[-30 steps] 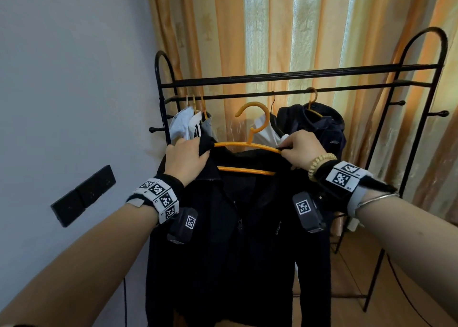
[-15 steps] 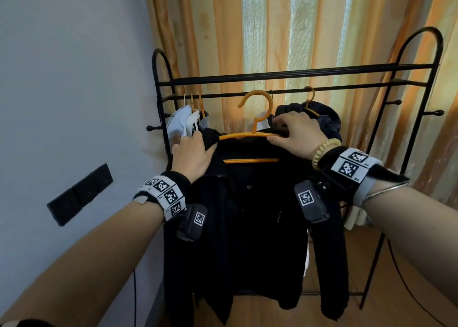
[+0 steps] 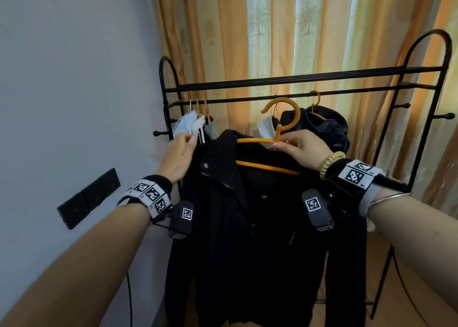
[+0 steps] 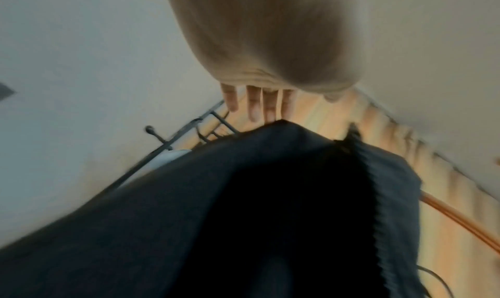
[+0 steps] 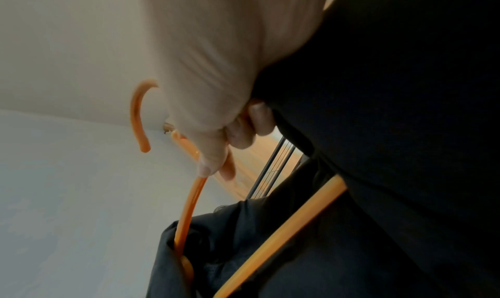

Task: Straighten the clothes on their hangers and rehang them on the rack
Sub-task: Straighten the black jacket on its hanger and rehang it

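Head view: right hand (image 3: 303, 148) pinches orange hanger (image 3: 257, 140); left hand (image 3: 178, 155) seemingly relaxed beside wall (image 3: 74, 79), curtain (image 3: 272, 41) behind.

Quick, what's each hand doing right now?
Left hand: open, fingers straight, beside the black jacket, gripping nothing.
Right hand: pinching the orange hanger that carries the jacket.

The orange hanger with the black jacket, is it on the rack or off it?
Off. The orange hanger is pinched by the right hand, its hook free below the rack bars.
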`<state>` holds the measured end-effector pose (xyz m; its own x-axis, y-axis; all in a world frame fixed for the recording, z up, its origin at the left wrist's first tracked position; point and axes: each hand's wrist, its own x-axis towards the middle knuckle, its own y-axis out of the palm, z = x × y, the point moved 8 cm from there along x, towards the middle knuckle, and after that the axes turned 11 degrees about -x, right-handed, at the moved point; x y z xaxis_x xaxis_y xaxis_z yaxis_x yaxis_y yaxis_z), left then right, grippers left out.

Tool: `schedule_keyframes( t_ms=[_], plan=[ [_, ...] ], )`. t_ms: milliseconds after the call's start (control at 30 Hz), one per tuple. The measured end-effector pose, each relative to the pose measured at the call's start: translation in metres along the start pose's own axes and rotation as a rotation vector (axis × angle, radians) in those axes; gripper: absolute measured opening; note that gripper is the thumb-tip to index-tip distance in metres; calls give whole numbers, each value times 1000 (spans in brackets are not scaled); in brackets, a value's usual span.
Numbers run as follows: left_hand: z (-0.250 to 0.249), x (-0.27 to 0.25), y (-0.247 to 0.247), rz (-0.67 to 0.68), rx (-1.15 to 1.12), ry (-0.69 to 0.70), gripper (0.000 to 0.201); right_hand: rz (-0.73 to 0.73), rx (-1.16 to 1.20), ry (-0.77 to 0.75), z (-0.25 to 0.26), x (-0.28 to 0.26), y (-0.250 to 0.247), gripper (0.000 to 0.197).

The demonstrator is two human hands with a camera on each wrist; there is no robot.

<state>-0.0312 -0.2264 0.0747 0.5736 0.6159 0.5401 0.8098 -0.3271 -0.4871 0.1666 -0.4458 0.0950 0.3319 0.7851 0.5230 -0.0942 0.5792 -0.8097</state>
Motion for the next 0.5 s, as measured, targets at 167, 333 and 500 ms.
schedule_keyframes(
  t_ms=[167,333,500],
  plan=[
    [45,-20,20,296,191,-185,30,-15,21,12,-10,0,-9,26],
    [33,-11,10,127,392,-93,15,30,85,3,-20,-3,-4,25],
    [0,-9,9,-27,327,55,25,7,-97,200,-52,-9,1,27]
  ],
)
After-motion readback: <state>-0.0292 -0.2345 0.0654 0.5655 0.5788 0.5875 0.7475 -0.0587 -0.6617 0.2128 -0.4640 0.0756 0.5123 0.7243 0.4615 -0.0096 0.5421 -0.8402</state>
